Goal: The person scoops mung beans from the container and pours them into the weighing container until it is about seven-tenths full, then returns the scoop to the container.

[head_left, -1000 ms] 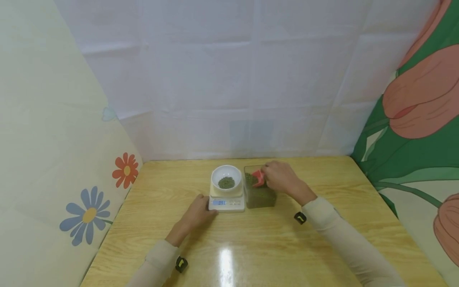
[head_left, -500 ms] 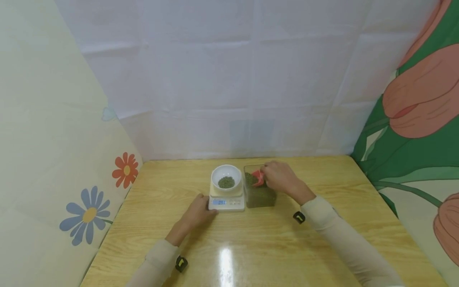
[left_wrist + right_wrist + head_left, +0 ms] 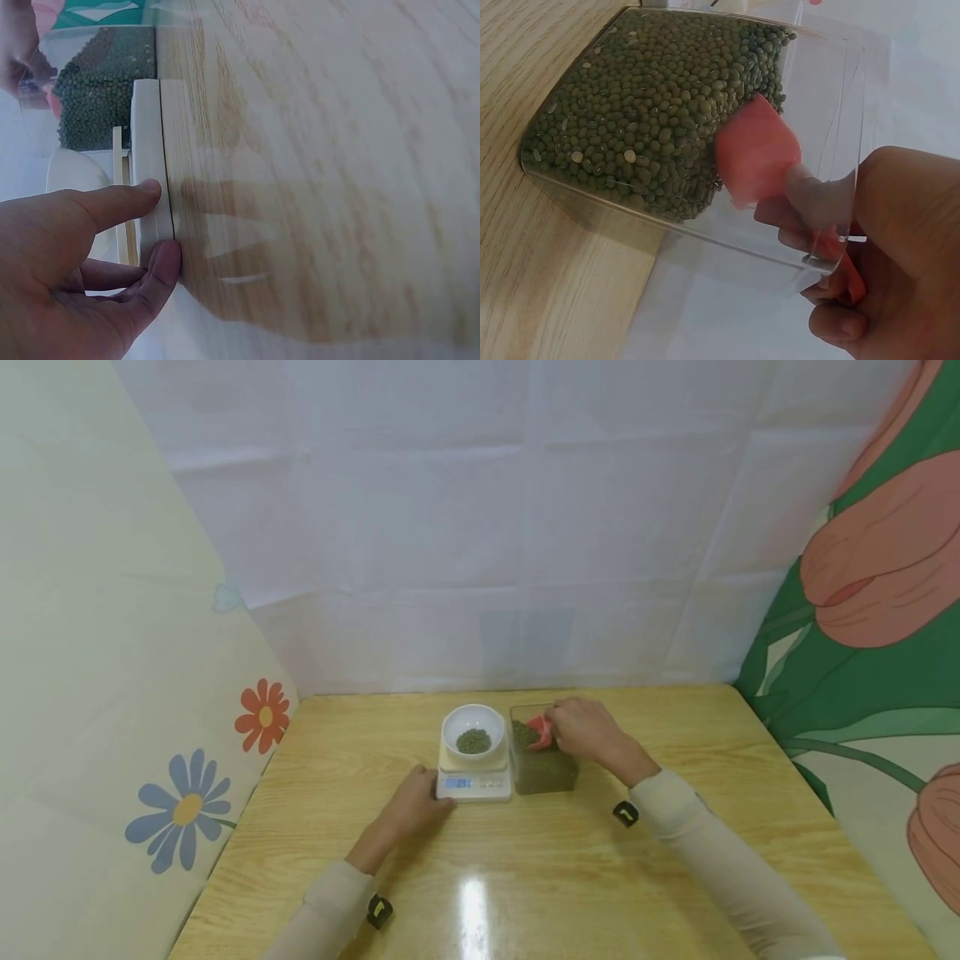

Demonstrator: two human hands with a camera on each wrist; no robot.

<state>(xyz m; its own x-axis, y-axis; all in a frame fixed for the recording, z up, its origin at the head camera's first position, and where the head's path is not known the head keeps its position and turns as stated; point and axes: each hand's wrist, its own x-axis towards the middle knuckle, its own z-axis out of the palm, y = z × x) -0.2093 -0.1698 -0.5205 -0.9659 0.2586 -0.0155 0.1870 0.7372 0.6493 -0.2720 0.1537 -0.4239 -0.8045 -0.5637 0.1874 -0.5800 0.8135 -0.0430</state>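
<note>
A white digital kitchen scale [image 3: 474, 795] carries a white bowl [image 3: 455, 724] with a small heap of green mung beans [image 3: 474, 742] in it. My left hand [image 3: 412, 802] holds the scale's left front corner, thumb on the front face and fingers round the side. Just right of the scale stands a clear plastic container [image 3: 546, 777] of mung beans. Inside it, my right hand [image 3: 588, 731] grips a red scoop [image 3: 757, 150] by its handle. In the right wrist view, the scoop's bowl is pushed against the beans [image 3: 652, 112], its front edge among them.
A wooden table [image 3: 510, 877] lies under everything, with a white sheet [image 3: 420, 527] hanging behind it. Flower-patterned panels close in on the left [image 3: 90, 652] and right [image 3: 862, 710]. A small black tracker [image 3: 626, 814] sits at the right wrist, another [image 3: 379, 912] at the left.
Almost nothing differs: the right forearm has shifted very slightly to the left. The scoop stays among the beans and the left hand stays on the scale.
</note>
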